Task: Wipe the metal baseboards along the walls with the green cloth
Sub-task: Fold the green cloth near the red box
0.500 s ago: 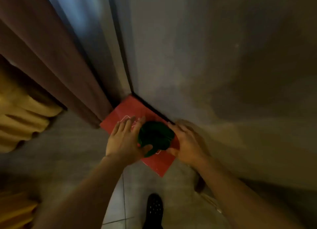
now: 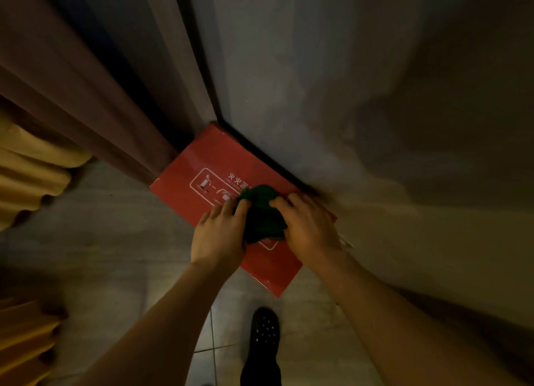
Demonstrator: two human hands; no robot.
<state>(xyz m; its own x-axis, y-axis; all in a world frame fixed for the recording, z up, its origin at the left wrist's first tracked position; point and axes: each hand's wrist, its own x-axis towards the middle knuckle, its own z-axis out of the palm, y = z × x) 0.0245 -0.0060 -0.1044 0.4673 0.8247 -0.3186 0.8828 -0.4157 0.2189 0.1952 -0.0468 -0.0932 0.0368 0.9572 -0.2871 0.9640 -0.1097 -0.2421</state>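
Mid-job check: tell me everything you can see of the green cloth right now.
The green cloth is dark green, soft fabric, bunched into a crumpled wad. The left hand and right hand hold it from either side, over the red box by the wall. Whether it touches the box is unclear.

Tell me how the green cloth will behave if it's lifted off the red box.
The green cloth is bunched in folds between the left hand and right hand, so it is probably floppy and would sag. It likely weighs little and won't roll off the red box.
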